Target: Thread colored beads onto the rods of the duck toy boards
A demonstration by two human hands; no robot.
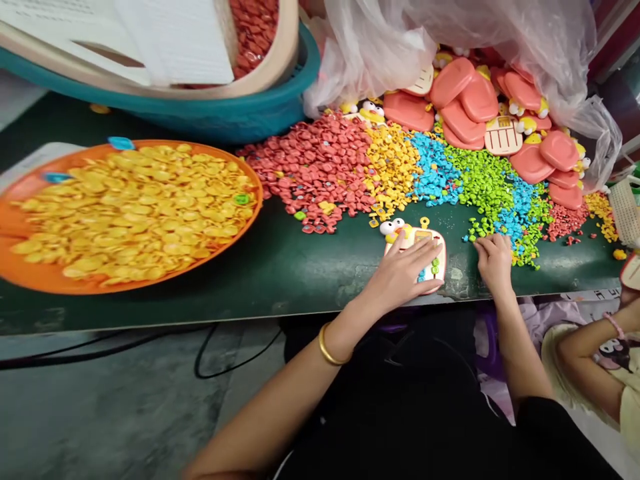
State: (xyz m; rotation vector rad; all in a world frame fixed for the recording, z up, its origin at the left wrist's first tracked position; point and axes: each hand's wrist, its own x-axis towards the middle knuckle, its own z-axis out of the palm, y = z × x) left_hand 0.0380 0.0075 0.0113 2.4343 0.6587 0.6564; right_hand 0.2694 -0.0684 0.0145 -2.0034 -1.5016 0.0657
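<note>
From far I watch: the left hand (403,270) lies spread on one rounded plastic toy (429,270) with two ball-like eyes (387,227), near the table's (300,273) front edge. Well apart, the right hand (495,260) curls beside small green pieces (483,180); I cannot tell if it grips one. One smooth orange bowl (10,257) holds countless flat yellow pieces (140,207).
</note>
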